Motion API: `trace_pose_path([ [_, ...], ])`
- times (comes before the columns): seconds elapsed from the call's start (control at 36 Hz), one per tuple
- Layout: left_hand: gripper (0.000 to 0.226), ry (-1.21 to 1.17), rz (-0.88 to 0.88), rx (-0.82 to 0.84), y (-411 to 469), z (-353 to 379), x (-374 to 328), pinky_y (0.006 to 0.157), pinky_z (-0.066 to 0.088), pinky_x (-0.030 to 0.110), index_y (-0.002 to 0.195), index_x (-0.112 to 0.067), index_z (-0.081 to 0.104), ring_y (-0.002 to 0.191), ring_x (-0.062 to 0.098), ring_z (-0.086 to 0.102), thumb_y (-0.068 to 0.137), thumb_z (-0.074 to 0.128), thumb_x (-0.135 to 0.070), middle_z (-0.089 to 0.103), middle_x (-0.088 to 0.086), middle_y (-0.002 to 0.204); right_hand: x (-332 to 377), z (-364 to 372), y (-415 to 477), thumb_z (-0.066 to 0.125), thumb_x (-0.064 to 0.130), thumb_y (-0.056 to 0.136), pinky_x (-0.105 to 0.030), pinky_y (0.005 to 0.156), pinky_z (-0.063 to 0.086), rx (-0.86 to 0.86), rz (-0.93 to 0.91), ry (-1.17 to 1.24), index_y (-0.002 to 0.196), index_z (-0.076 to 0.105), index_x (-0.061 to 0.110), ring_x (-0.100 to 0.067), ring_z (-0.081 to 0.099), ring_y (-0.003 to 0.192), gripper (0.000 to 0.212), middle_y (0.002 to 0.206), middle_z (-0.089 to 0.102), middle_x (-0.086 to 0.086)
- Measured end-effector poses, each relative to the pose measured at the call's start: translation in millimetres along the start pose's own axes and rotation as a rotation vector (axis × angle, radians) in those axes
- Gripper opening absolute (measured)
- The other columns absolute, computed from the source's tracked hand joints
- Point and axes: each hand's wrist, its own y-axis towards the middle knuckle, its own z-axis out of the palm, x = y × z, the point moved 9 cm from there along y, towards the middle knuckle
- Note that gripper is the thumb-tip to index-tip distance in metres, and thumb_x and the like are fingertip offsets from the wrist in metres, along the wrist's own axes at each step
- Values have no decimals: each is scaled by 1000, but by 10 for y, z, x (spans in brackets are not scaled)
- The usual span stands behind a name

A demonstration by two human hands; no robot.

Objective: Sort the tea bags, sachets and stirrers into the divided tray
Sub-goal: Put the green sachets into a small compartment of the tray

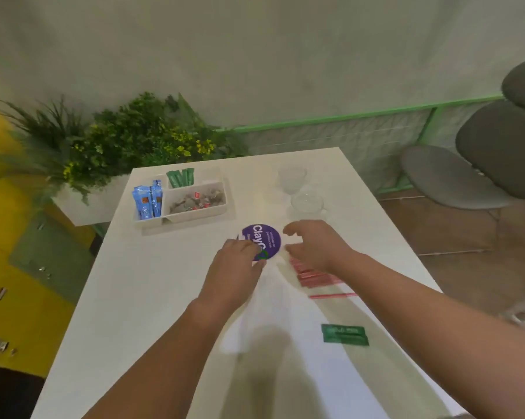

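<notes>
A white divided tray (229, 204) stands at the table's far left. It holds blue sachets (147, 199) in the left compartment, green sachets (181, 178) at the back and tea bags (199, 199) on the right. My left hand (235, 267) lies knuckles up, its fingers curled down at the near edge of a purple round label (265, 237). What it holds is hidden. My right hand (312, 246) hovers with loosely spread fingers over a bunch of red stirrers (311, 275). One red stirrer (332, 295) and two green sachets (344, 334) lie nearer me.
A clear plastic bag (264, 313) lies on the white table (134, 297) under my left forearm. Two clear glass cups (292, 178) (307, 201) stand behind my right hand. A planter with green plants (128, 140) sits beyond the far left corner, grey chairs (482, 164) to the right.
</notes>
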Motion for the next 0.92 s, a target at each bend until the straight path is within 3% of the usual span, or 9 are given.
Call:
trace_pose_path([
  [0.06,33,-21,14,42,-129,169,-171,100,42,33,122,-17,65,115,23,51,95,58,-35,65,0,122,-152,55,-199,63,31,88,-29,92,46,13,18,-6,124,64,25,-20,60,115,36,123,66,3],
  [0.14,35,-56,47,108,-327,429,-581,104,34,27,129,-18,61,123,19,46,99,53,-35,60,-2,129,-447,111,-619,65,27,88,-33,98,48,21,32,0,126,65,23,-21,61,114,38,124,67,1],
  [0.28,33,-72,79,178,-489,773,-949,99,35,26,128,-21,61,119,17,45,99,52,-33,61,-4,129,-754,249,-1085,71,31,86,-28,84,44,21,53,-29,109,70,18,-20,60,99,26,109,67,0],
  [0.36,31,-96,50,225,-545,964,-1093,97,37,27,126,-22,63,117,16,47,99,52,-31,61,-5,127,-886,410,-1298,72,32,85,-30,85,46,57,54,-38,110,70,19,-18,59,96,28,106,65,1],
  [0.47,24,-101,57,260,-584,1117,-1222,90,44,32,114,-20,68,106,15,52,96,52,-27,65,-3,114,-934,593,-1465,68,35,85,-29,79,43,62,1,-64,104,74,22,-19,56,95,23,97,63,1],
  [0.61,21,-75,96,264,-615,1233,-1301,79,43,34,89,-18,70,91,14,49,93,50,-24,64,-3,92,-965,750,-1550,64,33,89,-29,74,38,57,-31,-65,104,74,19,-18,52,91,22,96,62,-1],
  [0.81,17,31,53,272,-613,1287,-1284,64,42,34,81,-21,68,77,17,46,88,53,-18,54,-3,76,-965,846,-1572,56,26,94,-32,79,40,98,-29,-84,106,74,15,-22,52,98,23,101,60,-5],
  [0.92,14,40,-18,317,-582,1267,-1261,67,45,36,88,-18,70,79,20,51,89,56,-18,56,1,81,-962,832,-1532,63,21,90,-31,74,39,105,9,-79,96,73,12,-21,51,89,15,92,57,-4],
])
